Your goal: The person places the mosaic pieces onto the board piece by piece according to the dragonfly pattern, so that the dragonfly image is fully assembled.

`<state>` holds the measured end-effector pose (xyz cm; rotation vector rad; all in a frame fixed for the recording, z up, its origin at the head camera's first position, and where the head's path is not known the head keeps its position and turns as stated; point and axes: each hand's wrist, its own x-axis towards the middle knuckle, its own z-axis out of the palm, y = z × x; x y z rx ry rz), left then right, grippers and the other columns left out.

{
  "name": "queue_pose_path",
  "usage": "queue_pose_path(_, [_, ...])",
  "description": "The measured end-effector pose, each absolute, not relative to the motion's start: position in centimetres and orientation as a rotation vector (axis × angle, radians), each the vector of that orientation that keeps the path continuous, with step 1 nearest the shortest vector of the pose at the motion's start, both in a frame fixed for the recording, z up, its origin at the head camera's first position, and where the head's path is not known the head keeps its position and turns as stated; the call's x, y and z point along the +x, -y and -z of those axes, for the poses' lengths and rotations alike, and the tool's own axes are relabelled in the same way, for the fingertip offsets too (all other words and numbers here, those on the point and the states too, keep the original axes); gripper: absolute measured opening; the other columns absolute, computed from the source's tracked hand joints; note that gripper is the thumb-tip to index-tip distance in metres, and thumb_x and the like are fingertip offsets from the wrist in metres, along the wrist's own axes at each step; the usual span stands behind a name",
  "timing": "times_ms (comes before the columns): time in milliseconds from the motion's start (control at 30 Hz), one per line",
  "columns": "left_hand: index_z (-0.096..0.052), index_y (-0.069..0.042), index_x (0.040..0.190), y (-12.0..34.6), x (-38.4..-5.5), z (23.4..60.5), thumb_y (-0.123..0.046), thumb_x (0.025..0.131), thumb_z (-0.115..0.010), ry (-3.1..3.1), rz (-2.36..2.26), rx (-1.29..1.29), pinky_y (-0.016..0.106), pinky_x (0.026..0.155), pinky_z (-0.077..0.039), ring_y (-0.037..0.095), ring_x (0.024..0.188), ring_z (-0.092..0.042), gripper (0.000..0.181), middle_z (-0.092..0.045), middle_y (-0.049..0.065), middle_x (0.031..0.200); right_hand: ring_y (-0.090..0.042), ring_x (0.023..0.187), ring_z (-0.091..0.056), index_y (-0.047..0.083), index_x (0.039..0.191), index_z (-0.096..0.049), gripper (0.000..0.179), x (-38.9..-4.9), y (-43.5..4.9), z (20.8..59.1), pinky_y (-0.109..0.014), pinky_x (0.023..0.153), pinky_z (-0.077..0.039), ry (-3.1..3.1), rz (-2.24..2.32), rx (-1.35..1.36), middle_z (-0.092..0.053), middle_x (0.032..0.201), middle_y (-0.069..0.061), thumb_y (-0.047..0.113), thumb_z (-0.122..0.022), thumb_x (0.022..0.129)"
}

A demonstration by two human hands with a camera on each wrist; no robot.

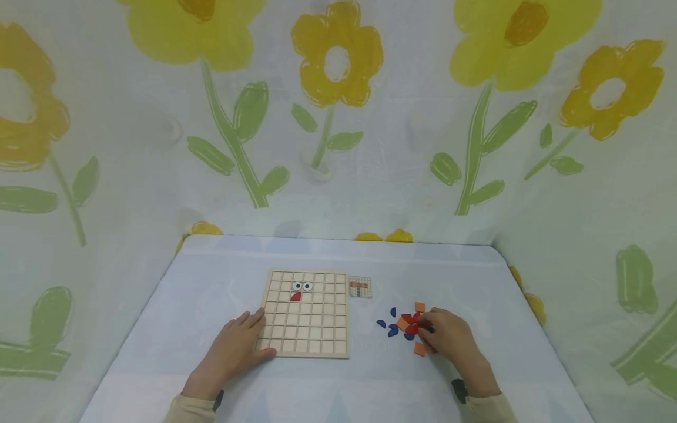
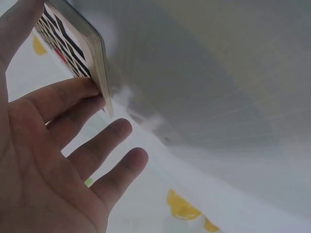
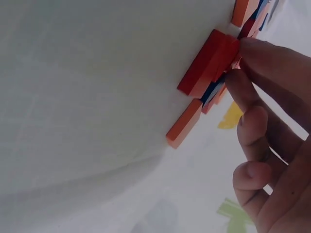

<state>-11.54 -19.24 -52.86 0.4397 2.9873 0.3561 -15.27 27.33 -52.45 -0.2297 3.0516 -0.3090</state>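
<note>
A wooden grid board (image 1: 317, 317) lies on the table with two eye tiles (image 1: 302, 286) and a red quarter-round tile (image 1: 295, 296) in its upper cells. At its lower left corner, my left hand (image 1: 235, 346) touches the left edge with fairly straight fingertips (image 2: 92, 87), the thumb by the near edge. My right hand (image 1: 449, 333) is over a loose pile of tiles on the right. Its thumb and forefinger pinch at a red tile (image 3: 227, 52), the other fingers curled. Orange tiles (image 1: 419, 349) and blue half-round tiles (image 1: 381, 324) lie around it.
A small pattern card (image 1: 361, 287) lies against the board's right side, showing a grid with coloured shapes. The white table (image 1: 211, 264) is bounded by a flower-print cloth (image 1: 391, 147) at the back and sides.
</note>
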Motion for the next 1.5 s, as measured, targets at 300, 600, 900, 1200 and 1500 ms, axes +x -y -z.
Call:
queue_pose_path(300, [-0.053, 0.006, 0.142, 19.2, -11.5, 52.8, -0.054, 0.084, -0.077, -2.985, -0.359, 0.434, 0.062, 0.111, -0.038, 0.048, 0.138, -0.042, 0.086, -0.046, 0.02, 0.153, -0.011, 0.076, -0.054, 0.021, 0.098, -0.079, 0.018, -15.6, -27.3, 53.1, -0.031, 0.073, -0.058, -3.095, 0.402, -0.327, -0.065, 0.088, 0.009, 0.011, -0.084, 0.083])
queue_pose_path(600, [-0.053, 0.006, 0.142, 19.2, -11.5, 52.9, -0.055, 0.084, -0.076, -2.994, -0.353, 0.436, 0.063, 0.111, -0.038, 0.047, 0.138, -0.042, 0.087, -0.046, 0.019, 0.154, -0.011, 0.065, -0.049, 0.016, 0.089, -0.074, 0.015, -15.7, -27.1, 52.8, -0.025, 0.056, -0.046, -3.08, 0.328, -0.243, -0.054, 0.073, 0.006, 0.026, -0.085, 0.083])
queue_pose_path(900, [-0.054, 0.006, 0.142, 19.3, -11.7, 53.2, -0.056, 0.083, -0.076, -2.983, -0.335, 0.433, 0.062, 0.111, -0.039, 0.046, 0.138, -0.043, 0.088, -0.046, 0.019, 0.154, -0.013, 0.064, -0.05, 0.014, 0.085, -0.074, 0.017, -16.1, -26.6, 52.7, -0.026, 0.056, -0.049, -3.089, 0.326, -0.213, -0.057, 0.074, 0.004, 0.026, -0.085, 0.083])
queue_pose_path(1200, [-0.054, 0.006, 0.142, 19.3, -11.7, 53.0, -0.055, 0.085, -0.076, -2.983, -0.338, 0.433, 0.062, 0.111, -0.038, 0.046, 0.139, -0.042, 0.087, -0.045, 0.019, 0.154, -0.013, 0.069, -0.053, 0.013, 0.095, -0.075, 0.02, -16.1, -26.3, 52.5, -0.027, 0.06, -0.053, -3.075, 0.341, -0.227, -0.059, 0.081, 0.003, 0.025, -0.086, 0.082])
queue_pose_path(1500, [-0.053, 0.008, 0.142, 19.1, -11.6, 52.8, -0.054, 0.085, -0.076, -2.973, -0.333, 0.419, 0.062, 0.112, -0.037, 0.047, 0.139, -0.041, 0.087, -0.044, 0.02, 0.154, -0.013, 0.07, -0.053, 0.015, 0.098, -0.076, 0.019, -16.1, -26.7, 52.7, -0.029, 0.063, -0.056, -3.063, 0.339, -0.235, -0.059, 0.082, 0.004, 0.023, -0.085, 0.083])
